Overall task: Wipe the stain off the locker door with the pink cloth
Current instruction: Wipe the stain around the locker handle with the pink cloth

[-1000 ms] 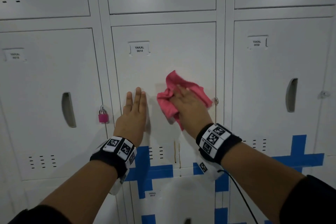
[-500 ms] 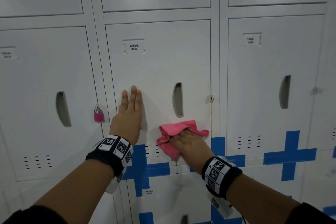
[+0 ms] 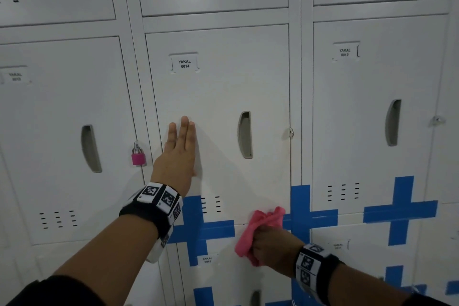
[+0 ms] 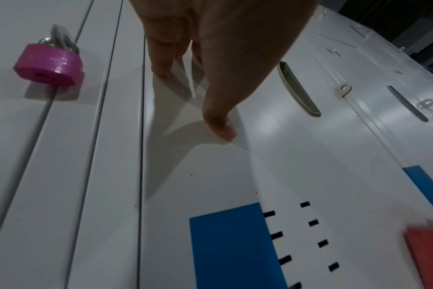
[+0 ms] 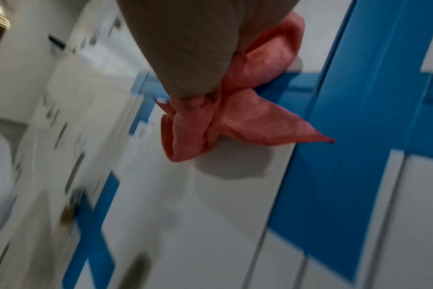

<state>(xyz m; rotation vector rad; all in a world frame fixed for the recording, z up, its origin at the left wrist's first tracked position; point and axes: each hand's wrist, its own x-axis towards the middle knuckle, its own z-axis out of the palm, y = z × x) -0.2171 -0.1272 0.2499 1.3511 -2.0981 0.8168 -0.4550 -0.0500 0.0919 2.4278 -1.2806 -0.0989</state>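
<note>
The white locker door [image 3: 218, 87] labelled 0014 fills the middle of the head view. My left hand [image 3: 180, 146] lies flat against it with straight fingers, left of its recessed handle [image 3: 245, 134]; the left wrist view shows the fingers [image 4: 161, 58] touching the door [image 4: 210, 176]. My right hand [image 3: 270, 248] grips the bunched pink cloth [image 3: 260, 226] at the door's bottom right corner, by the blue tape. In the right wrist view the cloth [image 5: 235, 117] sticks out of my fist against the blurred door. No stain shows on the door.
A pink padlock [image 3: 138, 156] hangs on the left neighbouring locker. Blue tape crosses [image 3: 300, 216] mark the seams below the doors. Another locker door [image 3: 372, 107] stands to the right, and lower lockers continue under the tape.
My right hand has dragged the cloth down the door from beside the handle to its bottom right corner. The left hand has stayed pressed flat on the door.
</note>
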